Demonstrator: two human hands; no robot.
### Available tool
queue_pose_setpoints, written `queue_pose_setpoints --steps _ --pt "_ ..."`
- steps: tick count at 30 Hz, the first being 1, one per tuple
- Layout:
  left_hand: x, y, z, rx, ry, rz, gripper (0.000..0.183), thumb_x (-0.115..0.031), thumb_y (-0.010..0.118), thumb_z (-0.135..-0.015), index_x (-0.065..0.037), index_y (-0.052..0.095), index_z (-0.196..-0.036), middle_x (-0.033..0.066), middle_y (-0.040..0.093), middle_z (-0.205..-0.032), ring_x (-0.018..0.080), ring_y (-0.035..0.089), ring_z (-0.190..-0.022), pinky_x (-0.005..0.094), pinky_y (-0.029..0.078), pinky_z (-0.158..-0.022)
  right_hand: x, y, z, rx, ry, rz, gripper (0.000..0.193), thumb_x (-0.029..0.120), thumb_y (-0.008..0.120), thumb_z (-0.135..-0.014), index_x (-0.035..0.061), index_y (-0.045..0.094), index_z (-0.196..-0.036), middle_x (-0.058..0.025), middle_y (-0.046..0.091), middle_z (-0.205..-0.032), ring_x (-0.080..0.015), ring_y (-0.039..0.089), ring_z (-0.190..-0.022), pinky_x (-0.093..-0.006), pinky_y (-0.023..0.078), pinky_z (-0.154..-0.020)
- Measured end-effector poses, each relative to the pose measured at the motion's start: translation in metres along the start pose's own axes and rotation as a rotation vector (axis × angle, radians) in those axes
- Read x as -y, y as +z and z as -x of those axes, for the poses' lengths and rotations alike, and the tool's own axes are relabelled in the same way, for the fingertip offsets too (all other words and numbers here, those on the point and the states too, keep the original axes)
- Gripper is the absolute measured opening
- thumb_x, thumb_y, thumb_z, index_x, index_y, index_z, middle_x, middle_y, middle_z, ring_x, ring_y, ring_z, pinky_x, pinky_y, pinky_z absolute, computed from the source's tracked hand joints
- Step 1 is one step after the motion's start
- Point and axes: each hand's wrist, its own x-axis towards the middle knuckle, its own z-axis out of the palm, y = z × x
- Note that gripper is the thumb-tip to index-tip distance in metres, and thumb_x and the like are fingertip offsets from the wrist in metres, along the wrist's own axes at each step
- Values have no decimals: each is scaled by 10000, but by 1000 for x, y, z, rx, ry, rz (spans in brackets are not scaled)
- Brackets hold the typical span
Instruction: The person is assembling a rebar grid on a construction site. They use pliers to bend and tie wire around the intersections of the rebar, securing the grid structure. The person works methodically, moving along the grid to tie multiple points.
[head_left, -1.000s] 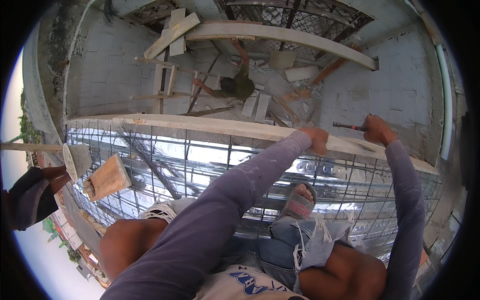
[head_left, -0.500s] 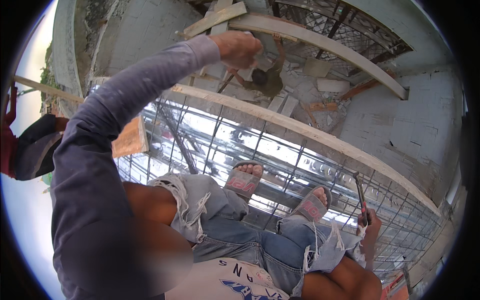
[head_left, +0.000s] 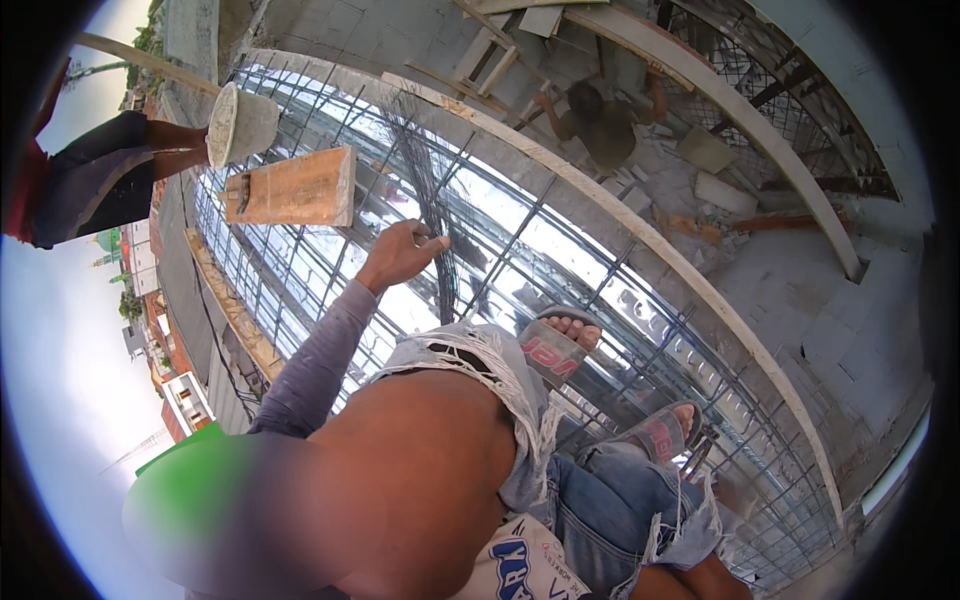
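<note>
My left hand (head_left: 403, 254) reaches over the steel mesh, thumb and forefinger apart, close beside a bundle of thin dark wires (head_left: 428, 190). Whether the fingertips touch the wires I cannot tell. Low on the right, beside my knee, my right hand (head_left: 738, 494) is blurred and dim. It is closed round a slim metal hand tool (head_left: 699, 452) with a red and dark handle, partly hidden near my sandal. Both my sandalled feet rest on the rebar mesh (head_left: 520, 235), which lies above shiny metal sheeting.
An orange-brown board (head_left: 292, 188) lies on the mesh at left. Beyond it, a person's legs (head_left: 178, 148) stand near a whitish bucket (head_left: 240, 124). A long timber edge (head_left: 640, 235) borders the mesh. Below it, another person (head_left: 598, 128) works among rubble and planks.
My left hand has come down from high over the timber edge to beside the wire bundle. My view has turned left, bringing the bucket into sight. The right hand's tool has dropped lower.
</note>
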Motion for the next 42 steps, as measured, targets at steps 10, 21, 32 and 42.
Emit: queue_pose_setpoints --steps 10,21,32,42 --pt "18 78 -4 -408 -185 373 663 -460 904 -821 72 679 -1147 160 752 -997 255 737 -919 375 585 -824 279 -135 -209 187 -795 270 118 47 703 -900 20 695 -1015 -152 656 -879 -389 686 -798 -511 524 -686" --pt "34 68 28 -54 -183 1657 925 -620 602 -1059 87 325 -1587 272 556 -1451 330 597 -1328 456 500 -1127 501 121 -255 507 -337 -841 300 200 669 -980 -43 801 -1098 -205 797 -922 -297 771 -802 -400 583 -779" --pt "40 98 45 -27 -105 1592 729 -518 582 -1110 60 487 -1544 149 669 -1397 206 668 -1196 330 524 -1017 571 204 -288 273 -283 -603 427 326 749 -931 -29 782 -1165 -273 780 -1035 -445 755 -1029 -500 572 -936" --pt "26 134 15 -466 -178 933 397 -328 646 -1100 37 712 -960 27 688 -764 88 550 -684 317 435 -632 560 146 -281 357 -305 -564 313 243 730 -924 -19 735 -752 -266 702 -757 -440 716 -746 -498 544 -726"
